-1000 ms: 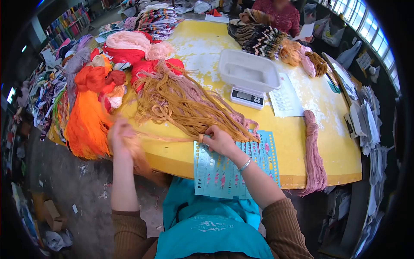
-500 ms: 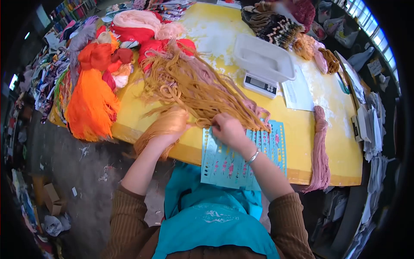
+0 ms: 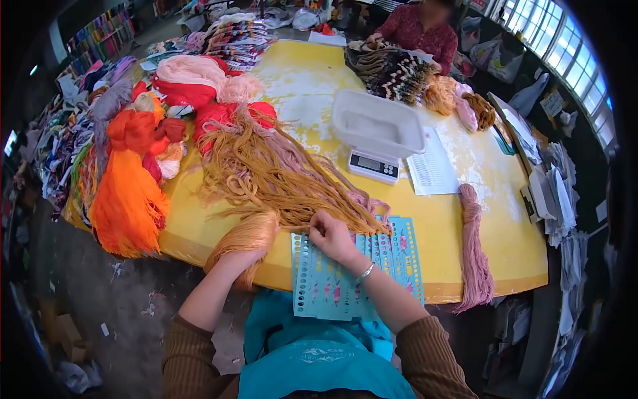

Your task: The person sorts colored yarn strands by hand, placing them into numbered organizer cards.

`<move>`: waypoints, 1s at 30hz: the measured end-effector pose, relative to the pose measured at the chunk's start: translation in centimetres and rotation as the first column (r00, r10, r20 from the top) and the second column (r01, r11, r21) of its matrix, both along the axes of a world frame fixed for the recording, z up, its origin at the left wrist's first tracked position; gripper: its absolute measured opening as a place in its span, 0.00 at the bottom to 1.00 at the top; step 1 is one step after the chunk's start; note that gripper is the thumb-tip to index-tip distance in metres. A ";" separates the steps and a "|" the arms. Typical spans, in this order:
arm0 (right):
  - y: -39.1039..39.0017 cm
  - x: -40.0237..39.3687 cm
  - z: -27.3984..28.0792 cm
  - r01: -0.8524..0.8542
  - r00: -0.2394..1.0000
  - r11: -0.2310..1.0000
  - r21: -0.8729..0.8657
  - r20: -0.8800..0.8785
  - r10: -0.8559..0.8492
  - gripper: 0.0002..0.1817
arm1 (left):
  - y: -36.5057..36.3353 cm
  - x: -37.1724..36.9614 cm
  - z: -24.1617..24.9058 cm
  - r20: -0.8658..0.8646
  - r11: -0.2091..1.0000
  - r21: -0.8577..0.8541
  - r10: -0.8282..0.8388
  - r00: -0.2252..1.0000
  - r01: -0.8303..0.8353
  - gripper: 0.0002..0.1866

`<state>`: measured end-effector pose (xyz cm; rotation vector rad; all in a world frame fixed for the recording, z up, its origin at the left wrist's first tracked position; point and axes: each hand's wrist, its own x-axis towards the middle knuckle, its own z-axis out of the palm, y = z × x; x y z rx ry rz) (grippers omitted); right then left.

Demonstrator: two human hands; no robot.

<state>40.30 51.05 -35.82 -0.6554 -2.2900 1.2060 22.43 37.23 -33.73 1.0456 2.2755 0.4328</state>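
Note:
A light golden-tan skein of thread (image 3: 242, 243) drapes over my left hand (image 3: 254, 255), which is closed around it at the table's front edge; most of the fingers are hidden. My right hand (image 3: 334, 241) pinches golden-brown thread at the top edge of several overlapping teal cards with punched holes (image 3: 318, 302). The cards bear pink flower prints and hang slightly over the edge. Thread loops appear tied along their upper holes. Beyond both hands, long golden-brown threads (image 3: 292, 189) and mauve threads (image 3: 292, 151) spread across the table.
Orange thread (image 3: 126, 213) and pink skeins (image 3: 189, 76) pile up at left. A digital scale (image 3: 373, 165) carries a white plastic tub (image 3: 379, 123), beside a printed sheet (image 3: 432, 166). A mauve skein (image 3: 475, 253) lies at right. Another person (image 3: 425, 33) handles dark yarn at the far side.
My view has tilted upward, bringing the other person and the table's far end into sight. Both hands stay nearly in place, the right still pinching at the cards' top edge.

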 end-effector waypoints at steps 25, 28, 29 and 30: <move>-1.2 -0.3 0.7 -0.039 0.970 0.913 0.406 0.237 -0.064 0.12 | 7.7 -30.2 8.8 0.532 0.561 0.512 0.387 0.753 -0.650 0.13; -1.3 -0.4 0.7 -0.039 0.974 0.914 0.404 0.219 -0.056 0.12 | 6.9 -31.7 9.6 0.274 0.597 0.447 0.617 0.737 -0.666 0.20; -1.2 -0.4 0.7 -0.036 0.975 0.913 0.407 0.213 -0.057 0.12 | 6.4 -30.8 9.0 0.265 0.555 0.656 0.465 0.845 -0.512 0.22; -1.2 -0.4 0.7 -0.032 0.977 0.912 0.409 0.206 -0.058 0.12 | 5.9 -28.5 9.4 0.208 0.456 0.824 0.307 0.929 -0.335 0.24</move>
